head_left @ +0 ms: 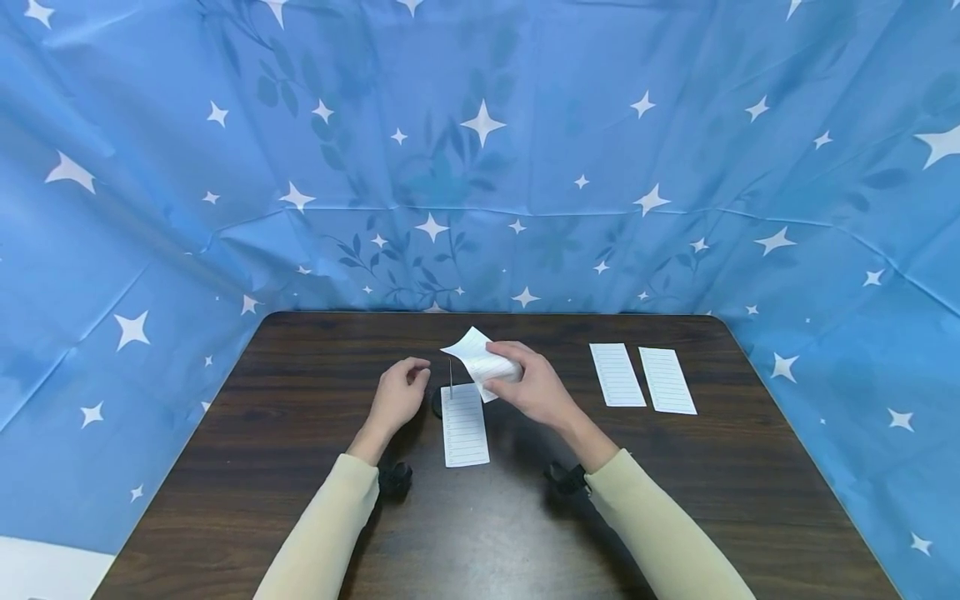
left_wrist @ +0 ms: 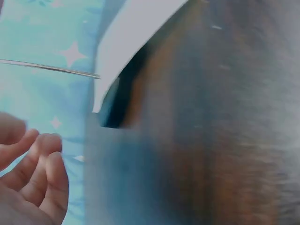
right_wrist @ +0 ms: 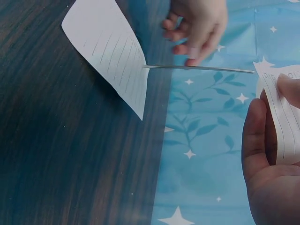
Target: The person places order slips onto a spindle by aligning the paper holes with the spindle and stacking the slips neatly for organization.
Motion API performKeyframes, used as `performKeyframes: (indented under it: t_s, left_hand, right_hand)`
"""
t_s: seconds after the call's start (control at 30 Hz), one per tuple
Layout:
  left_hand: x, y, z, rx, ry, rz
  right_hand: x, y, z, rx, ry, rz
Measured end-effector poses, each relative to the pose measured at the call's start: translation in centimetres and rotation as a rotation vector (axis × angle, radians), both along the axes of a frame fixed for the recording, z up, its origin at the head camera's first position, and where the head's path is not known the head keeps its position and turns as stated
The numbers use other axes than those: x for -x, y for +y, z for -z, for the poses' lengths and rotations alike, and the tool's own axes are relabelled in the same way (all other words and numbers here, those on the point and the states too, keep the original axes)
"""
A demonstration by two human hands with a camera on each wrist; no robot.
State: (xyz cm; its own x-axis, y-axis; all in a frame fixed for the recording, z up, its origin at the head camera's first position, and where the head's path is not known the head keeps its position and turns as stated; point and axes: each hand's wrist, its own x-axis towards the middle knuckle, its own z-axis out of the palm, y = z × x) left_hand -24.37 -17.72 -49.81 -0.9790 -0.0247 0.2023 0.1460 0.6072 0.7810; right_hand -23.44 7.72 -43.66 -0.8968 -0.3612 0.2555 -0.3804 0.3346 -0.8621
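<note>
We see the right hand [head_left: 536, 387] pinching a curled white lined paper slip [head_left: 480, 357] above the thin upright metal spike [head_left: 450, 379] at mid-desk, ready to pierce, while the left hand [head_left: 399, 396] hovers loosely curled, empty, beside the spiked white slip [head_left: 464, 425].

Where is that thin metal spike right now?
In the head view the metal spike stands upright mid-table, at the far end of a lined paper slip, between the left hand and the right hand.
</note>
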Motion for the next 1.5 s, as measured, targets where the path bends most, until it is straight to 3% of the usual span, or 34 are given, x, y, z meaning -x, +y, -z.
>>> performKeyframes:
  t_s: [0.2,0.5,1.03,1.33,1.5]
  left_hand:
    - [0.1,0.4,-2.1,-0.212,-0.032,-0.020]
    - [0.4,1.5,-4.1,-0.455,-0.096,0.032]
    - [0.2,1.9,-5.2,-0.403,-0.111,0.051]
    - [0.3,1.8,-4.9,-0.379,-0.103,0.046]
    - [0.2,1.8,-4.8,-0.379,-0.106,0.041]
  right_hand:
    - [-0.1,0.0,0.2,0.002,0.008,-0.007]
    - [-0.2,-0.1,0.3,-0.022,0.009,0.016]
    - [-0.6,-0.7,0.5,-0.068,0.029,0.029]
    - [-0.6,-0.6,1.0,-0.018,-0.062,-0.030]
    - [-0.8,-0.9,1.0,0.028,-0.104,0.011]
